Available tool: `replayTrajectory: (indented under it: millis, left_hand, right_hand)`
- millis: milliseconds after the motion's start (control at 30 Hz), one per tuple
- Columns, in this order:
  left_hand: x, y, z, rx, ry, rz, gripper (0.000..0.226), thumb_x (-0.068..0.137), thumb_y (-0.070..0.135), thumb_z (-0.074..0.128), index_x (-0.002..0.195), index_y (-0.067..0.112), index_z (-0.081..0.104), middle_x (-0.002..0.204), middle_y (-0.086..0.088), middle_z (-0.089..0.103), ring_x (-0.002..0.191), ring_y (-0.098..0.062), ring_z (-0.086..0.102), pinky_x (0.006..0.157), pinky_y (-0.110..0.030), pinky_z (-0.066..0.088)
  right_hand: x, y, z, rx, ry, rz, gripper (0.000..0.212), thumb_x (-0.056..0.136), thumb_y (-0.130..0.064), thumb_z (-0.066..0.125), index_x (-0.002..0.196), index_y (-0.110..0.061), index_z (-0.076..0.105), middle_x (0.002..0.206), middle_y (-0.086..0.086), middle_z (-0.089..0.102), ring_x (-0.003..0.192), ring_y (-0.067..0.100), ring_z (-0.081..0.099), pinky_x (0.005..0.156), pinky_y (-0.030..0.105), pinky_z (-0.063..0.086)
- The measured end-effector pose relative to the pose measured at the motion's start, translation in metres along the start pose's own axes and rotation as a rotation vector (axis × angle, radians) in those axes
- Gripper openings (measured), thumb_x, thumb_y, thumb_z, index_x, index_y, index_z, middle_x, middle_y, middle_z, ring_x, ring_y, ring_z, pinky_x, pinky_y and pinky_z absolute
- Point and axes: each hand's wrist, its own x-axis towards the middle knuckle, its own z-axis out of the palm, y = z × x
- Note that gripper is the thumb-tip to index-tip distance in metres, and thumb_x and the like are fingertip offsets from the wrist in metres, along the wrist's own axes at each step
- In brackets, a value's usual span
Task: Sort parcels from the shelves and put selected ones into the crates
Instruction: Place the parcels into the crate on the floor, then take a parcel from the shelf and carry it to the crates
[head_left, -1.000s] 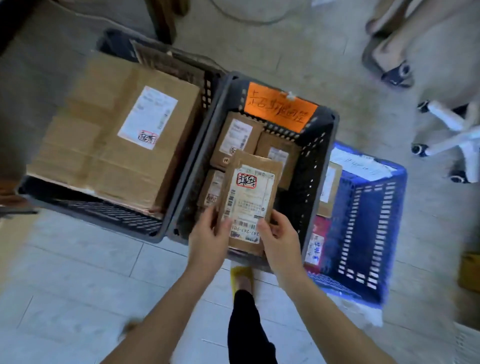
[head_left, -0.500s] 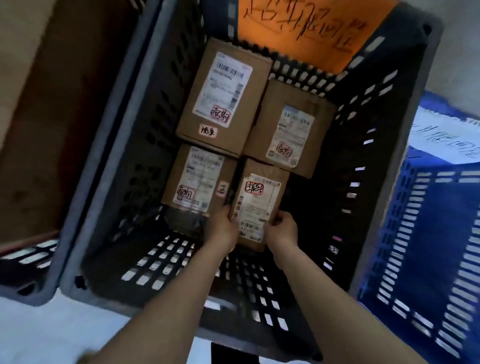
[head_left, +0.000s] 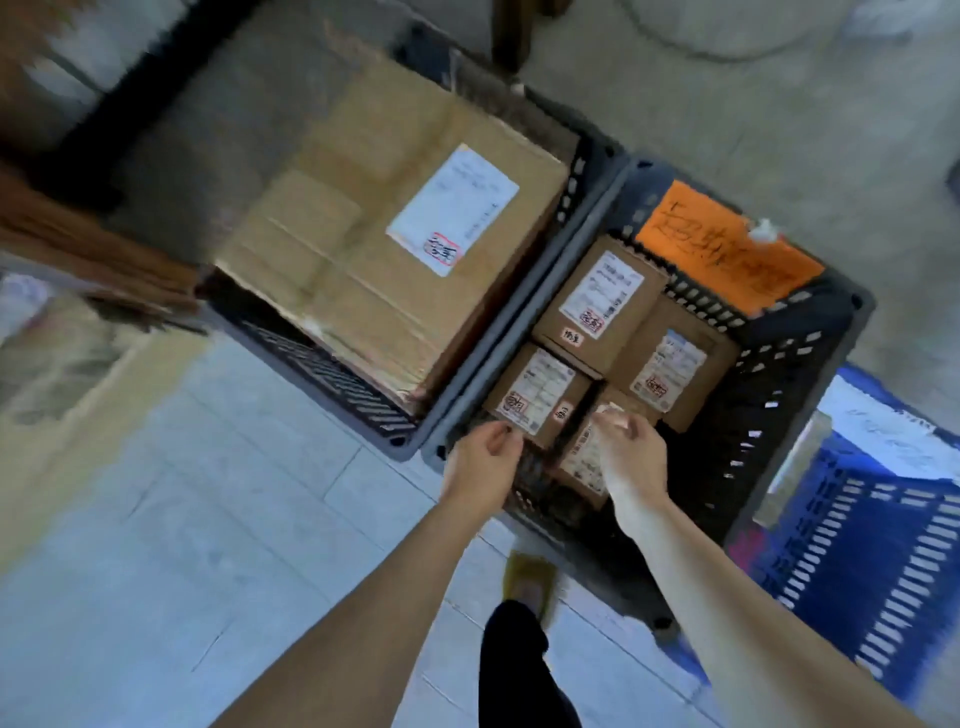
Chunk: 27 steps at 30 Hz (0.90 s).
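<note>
Four small brown parcels (head_left: 600, 299) with white shipping labels lie flat in a dark grey crate (head_left: 810, 353) bearing an orange handwritten sign. A large labelled carton (head_left: 363, 260) fills the neighbouring grey crate (head_left: 332, 371), while a blue crate (head_left: 883, 545) stands at right.

Orange sign (head_left: 727, 247), blue crate (head_left: 878, 551)

A: any legible text?
B: none. orange sign (head_left: 727, 249) on the dark crate (head_left: 810, 374) beyond the right hand (head_left: 631, 457) has black handwriting, too blurred to read.
A: parcel labels?
B: white, red-stamped, print too small. blue crate's paper same.
</note>
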Motion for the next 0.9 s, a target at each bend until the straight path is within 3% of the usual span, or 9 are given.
replayTrajectory:
  millis: [100,200,333,467,533,633,700,767,900]
  left_hand:
    - [-0.064,-0.004,-0.075,-0.146,0.034,0.040,0.027,0.093,0.031,0.050,0.115,0.017,0.057,0.099,-0.002,0.063,0.078,-0.013,0.061,0.062,-0.021,0.042]
    - [-0.129,-0.036,-0.165,-0.246,0.138,0.101,0.019,0.093,0.026,0.049,0.074,0.026,0.051,0.062,0.008,0.044,0.043,0.000,0.039,0.038,-0.012,0.031]
    - [-0.216,-0.121,-0.291,-0.370,0.301,0.113,0.014,0.093,0.026,0.051,0.100,0.020,0.061,0.090,0.011,0.052,0.091,-0.014,0.056,0.068,-0.018,0.040]
    - [-0.288,-0.228,-0.412,-0.428,0.507,0.027,0.015,0.092,0.023,0.054,0.101,0.014,0.062,0.096,0.000,0.056,0.098,-0.023,0.057,0.078,-0.024,0.041]
    - [-0.312,-0.276,-0.460,-0.416,0.600,-0.034,0.011,0.092,0.023,0.054,0.092,0.016,0.063,0.101,-0.004,0.057,0.100,-0.022,0.055,0.084,-0.027,0.041]
    - [-0.331,-0.336,-0.512,-0.397,0.688,-0.144,0.033,0.092,0.025,0.051,0.106,-0.005,0.060,0.114,-0.022,0.061,0.109,-0.035,0.056,0.090,-0.036,0.045]
    - [-0.330,-0.370,-0.536,-0.399,0.728,-0.165,0.031,0.092,0.024,0.050,0.090,-0.006,0.059,0.091,-0.025,0.060,0.087,-0.033,0.061,0.075,-0.035,0.048]
    - [-0.321,-0.398,-0.554,-0.392,0.761,-0.220,0.030,0.092,0.023,0.049,0.066,0.009,0.047,0.061,-0.008,0.043,0.057,-0.017,0.042,0.053,-0.027,0.031]
    - [-0.275,-0.448,-0.588,-0.395,0.820,-0.208,0.031,0.091,0.019,0.047,0.061,0.019,0.036,0.069,-0.004,0.038,0.062,-0.017,0.033,0.056,-0.028,0.022]
  right_hand:
    - [-0.082,-0.034,0.032,-0.060,-0.060,-0.140,0.027,0.088,-0.031,0.056,0.107,-0.011,0.058,0.109,0.004,0.060,0.102,0.019,0.055,0.086,0.032,0.041]
    - [-0.181,-0.047,0.079,-0.127,-0.142,-0.294,0.030,0.090,-0.032,0.054,0.111,-0.010,0.058,0.115,0.005,0.060,0.101,0.017,0.054,0.079,0.027,0.035]
    - [-0.317,-0.039,0.155,-0.186,-0.274,-0.414,0.024,0.091,-0.023,0.054,0.102,-0.003,0.060,0.102,0.007,0.062,0.102,0.022,0.057,0.082,0.027,0.038]
    - [-0.430,-0.012,0.241,-0.271,-0.368,-0.501,0.021,0.087,-0.017,0.056,0.067,-0.019,0.049,0.069,-0.001,0.049,0.079,0.019,0.046,0.069,0.031,0.034]
    - [-0.469,0.001,0.283,-0.322,-0.468,-0.525,0.014,0.087,-0.019,0.057,0.075,-0.011,0.056,0.076,0.003,0.053,0.081,0.020,0.049,0.071,0.033,0.038]
    - [-0.507,0.020,0.343,-0.406,-0.578,-0.584,0.010,0.087,-0.019,0.058,0.087,-0.009,0.057,0.092,0.006,0.057,0.090,0.020,0.052,0.081,0.032,0.039]
    - [-0.520,0.033,0.381,-0.444,-0.620,-0.641,0.010,0.087,-0.017,0.058,0.088,-0.007,0.057,0.093,0.005,0.058,0.092,0.019,0.054,0.076,0.025,0.036]
    - [-0.525,0.046,0.415,-0.475,-0.658,-0.667,0.019,0.088,-0.018,0.058,0.100,-0.003,0.060,0.097,0.003,0.058,0.094,0.015,0.053,0.072,0.017,0.033]
    - [-0.515,0.069,0.490,-0.552,-0.739,-0.704,0.031,0.090,-0.024,0.056,0.114,-0.003,0.056,0.111,0.008,0.061,0.103,0.019,0.055,0.080,0.020,0.036]
